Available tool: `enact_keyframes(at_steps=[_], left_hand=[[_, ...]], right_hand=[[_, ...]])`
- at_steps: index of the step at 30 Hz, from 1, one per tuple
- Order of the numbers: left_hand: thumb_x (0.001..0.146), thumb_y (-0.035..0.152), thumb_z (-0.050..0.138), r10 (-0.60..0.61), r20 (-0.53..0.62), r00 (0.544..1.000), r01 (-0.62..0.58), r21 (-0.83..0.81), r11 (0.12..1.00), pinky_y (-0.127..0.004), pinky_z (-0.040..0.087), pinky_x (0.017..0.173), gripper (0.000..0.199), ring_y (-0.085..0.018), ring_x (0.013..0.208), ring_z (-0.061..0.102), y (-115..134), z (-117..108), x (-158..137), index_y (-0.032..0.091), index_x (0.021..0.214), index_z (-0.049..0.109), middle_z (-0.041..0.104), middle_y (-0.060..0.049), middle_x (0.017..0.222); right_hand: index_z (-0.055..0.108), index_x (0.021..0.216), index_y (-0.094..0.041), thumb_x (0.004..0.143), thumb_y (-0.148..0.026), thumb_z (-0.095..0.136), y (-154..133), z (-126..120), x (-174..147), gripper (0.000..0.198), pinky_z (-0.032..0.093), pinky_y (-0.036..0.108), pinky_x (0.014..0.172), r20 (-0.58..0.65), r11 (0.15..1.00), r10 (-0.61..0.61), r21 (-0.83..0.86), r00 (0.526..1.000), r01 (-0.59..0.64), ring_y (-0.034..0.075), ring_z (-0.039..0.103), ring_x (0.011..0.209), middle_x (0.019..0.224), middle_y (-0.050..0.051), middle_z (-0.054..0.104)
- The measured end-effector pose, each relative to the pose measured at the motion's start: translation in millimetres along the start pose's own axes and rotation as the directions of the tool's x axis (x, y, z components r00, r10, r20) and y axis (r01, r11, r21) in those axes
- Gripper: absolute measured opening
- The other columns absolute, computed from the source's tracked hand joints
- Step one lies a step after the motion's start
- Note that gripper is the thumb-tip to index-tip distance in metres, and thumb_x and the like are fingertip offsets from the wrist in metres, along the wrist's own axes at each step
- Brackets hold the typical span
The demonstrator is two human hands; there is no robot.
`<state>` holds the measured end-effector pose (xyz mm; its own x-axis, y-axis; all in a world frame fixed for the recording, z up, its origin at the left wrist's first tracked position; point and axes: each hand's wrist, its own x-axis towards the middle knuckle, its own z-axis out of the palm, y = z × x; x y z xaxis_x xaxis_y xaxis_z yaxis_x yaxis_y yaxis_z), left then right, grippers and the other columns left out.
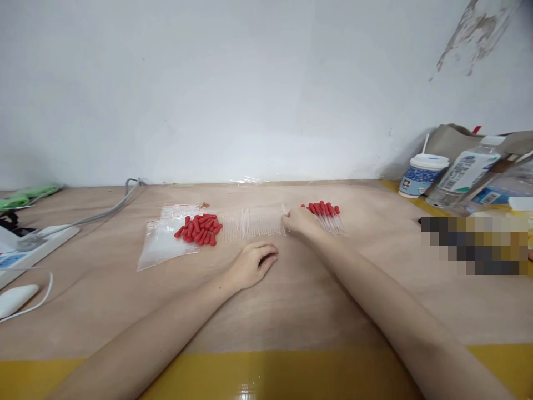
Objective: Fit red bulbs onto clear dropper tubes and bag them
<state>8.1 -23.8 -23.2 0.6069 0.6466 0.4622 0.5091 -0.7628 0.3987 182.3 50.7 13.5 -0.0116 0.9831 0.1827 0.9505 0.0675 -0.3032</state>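
My right hand pinches a clear dropper tube at the right end of a row of clear thin tubes. Part of that tube is hidden by the fingers. Loosely curled on the table just in front of the row, my left hand holds nothing, with a gap between thumb and fingers. Left of the tubes lies a pile of red rubber bulbs, partly over clear plastic bags. Several droppers with red bulbs fitted lie side by side beyond my right hand, partly covered by it.
At the right stand a blue and white cup with a straw and a plastic bottle, near a grey bag. On the left are a power strip with a grey cable and a white mouse. A wall closes off the back.
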Motion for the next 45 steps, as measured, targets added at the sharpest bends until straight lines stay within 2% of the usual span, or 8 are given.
enact_keyframes(at_steps=[4, 7, 11, 18, 30, 34, 38, 45], left_hand=[[0.083, 0.024, 0.047, -0.085, -0.148, 0.985, 0.128, 0.305, 0.944, -0.032, 0.044, 0.073, 0.018, -0.02, 0.08, 0.055, -11.2, -18.1, -0.6, 0.016, 0.081, 0.064, 0.061, -0.008, 0.083], [0.08, 0.024, 0.046, -0.186, -0.259, 0.948, 0.306, 0.583, 0.753, -0.037, 0.04, 0.073, 0.02, -0.025, 0.084, 0.052, -27.7, -41.8, 0.4, 0.016, 0.075, 0.063, 0.059, -0.01, 0.082], [0.079, 0.025, 0.043, -0.307, -0.355, 0.883, 0.468, 0.716, 0.518, -0.04, 0.035, 0.075, 0.022, -0.03, 0.09, 0.049, -50.1, -67.6, 0.3, 0.015, 0.08, 0.064, 0.058, -0.013, 0.086], [0.08, 0.032, 0.041, -0.38, -0.381, 0.843, 0.523, 0.747, 0.411, -0.04, 0.033, 0.075, 0.032, -0.031, 0.092, 0.048, -64.5, -79.1, 0.0, 0.014, 0.08, 0.067, 0.058, -0.016, 0.094], [0.076, 0.029, 0.046, -0.429, -0.426, 0.797, 0.597, 0.663, 0.451, -0.042, 0.036, 0.078, 0.026, -0.032, 0.092, 0.049, -74.0, -80.1, 1.4, 0.014, 0.073, 0.067, 0.058, -0.015, 0.09], [0.074, 0.024, 0.049, -0.264, -0.465, 0.845, 0.514, 0.571, 0.64, -0.04, 0.038, 0.08, 0.02, -0.029, 0.093, 0.05, -59.1, -73.9, 6.3, 0.014, 0.077, 0.066, 0.057, -0.011, 0.085], [0.075, 0.025, 0.053, -0.125, -0.274, 0.954, 0.214, 0.324, 0.922, -0.031, 0.043, 0.074, 0.015, -0.019, 0.078, 0.053, -23.9, -50.1, 8.9, 0.016, 0.081, 0.064, 0.054, -0.004, 0.077], [0.073, 0.016, 0.052, -0.127, -0.04, 0.991, 0.13, 0.116, 0.985, -0.026, 0.044, 0.06, 0.008, -0.012, 0.062, 0.051, 7.7, -15.0, 1.3, 0.015, 0.077, 0.059, 0.053, -0.003, 0.075]], right_hand=[[0.057, 0.08, -0.017, 0.084, -0.031, 0.04, 21.4, -3.2, -28.3, 0.022, 0.038, 0.028, 0.058, -0.209, 0.984, -0.175, -0.017, 0.962, 0.176, 0.02, 0.058, 0.07, 0.076, 0.01, 0.063], [0.051, 0.078, -0.016, 0.086, -0.027, 0.039, 47.5, 0.7, -50.4, 0.018, 0.037, 0.027, 0.058, -0.317, 0.902, -0.418, -0.039, 0.851, 0.429, 0.018, 0.054, 0.066, 0.073, 0.008, 0.06], [0.05, 0.082, -0.017, 0.088, -0.025, 0.039, 75.5, 7.2, -71.8, 0.016, 0.037, 0.03, 0.069, -0.355, 0.824, -0.54, -0.039, 0.763, 0.565, 0.017, 0.054, 0.069, 0.075, 0.005, 0.061], [0.051, 0.082, -0.017, 0.087, -0.024, 0.043, 78.5, 8.0, -80.3, 0.012, 0.035, 0.031, 0.07, -0.369, 0.826, -0.506, 0.052, 0.78, 0.561, 0.017, 0.055, 0.068, 0.074, 0.004, 0.062], [0.052, 0.083, -0.018, 0.086, -0.023, 0.044, 77.9, 7.5, -79.3, 0.01, 0.035, 0.032, 0.069, -0.364, 0.825, -0.506, 0.06, 0.782, 0.562, 0.017, 0.055, 0.067, 0.075, 0.004, 0.063], [0.051, 0.08, -0.018, 0.086, -0.024, 0.043, 77.5, 7.2, -78.5, 0.011, 0.038, 0.03, 0.064, -0.384, 0.835, -0.474, 0.091, 0.792, 0.543, 0.017, 0.054, 0.066, 0.073, 0.005, 0.061], [0.052, 0.085, -0.018, 0.087, -0.022, 0.041, 79.0, 9.3, -77.1, 0.012, 0.041, 0.029, 0.063, -0.386, 0.829, -0.473, 0.11, 0.792, 0.549, 0.018, 0.056, 0.07, 0.077, 0.006, 0.062], [0.057, 0.1, -0.018, 0.088, -0.017, 0.038, 79.0, 11.5, -76.4, 0.021, 0.04, 0.031, 0.073, -0.36, 0.764, -0.57, 0.099, 0.738, 0.638, 0.017, 0.057, 0.079, 0.089, 0.006, 0.064]])
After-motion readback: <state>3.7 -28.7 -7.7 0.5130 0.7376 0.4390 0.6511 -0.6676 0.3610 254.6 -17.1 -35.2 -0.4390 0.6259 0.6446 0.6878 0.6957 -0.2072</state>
